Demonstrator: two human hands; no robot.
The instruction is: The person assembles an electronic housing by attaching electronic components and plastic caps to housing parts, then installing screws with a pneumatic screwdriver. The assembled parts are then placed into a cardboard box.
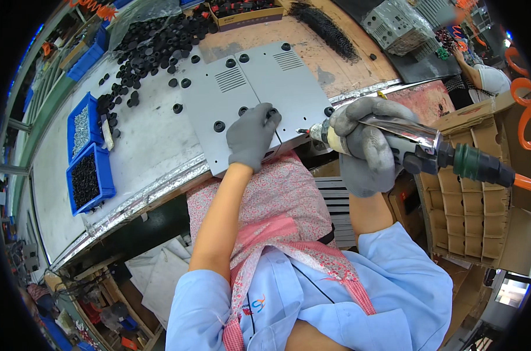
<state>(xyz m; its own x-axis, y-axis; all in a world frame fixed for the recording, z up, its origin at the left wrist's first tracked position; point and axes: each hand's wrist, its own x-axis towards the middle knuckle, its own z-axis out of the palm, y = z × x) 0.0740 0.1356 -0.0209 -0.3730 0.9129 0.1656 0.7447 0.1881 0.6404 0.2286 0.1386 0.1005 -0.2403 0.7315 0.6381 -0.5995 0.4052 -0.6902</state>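
Note:
Two grey metal panels (271,76) with vent slots lie side by side on the workbench in front of me. Several round black rubber feet (219,126) sit on them. My left hand (251,137), in a grey glove, rests on the seam with its fingers closed around a black rubber foot (272,112), partly hidden by them. In my right hand (368,140), also gloved, is a pneumatic screwdriver (409,140), held sideways. Its tip points left, close to the right panel's near edge. A green fitting joins the tool to an orange air hose (524,182).
Left on the bench are a blue bin of silvery screws (81,131) and a blue bin of black screws (85,182). Loose rubber feet (154,44) are heaped at the back left. A divided cardboard box (464,205) stands at right; another person (490,79) is beyond.

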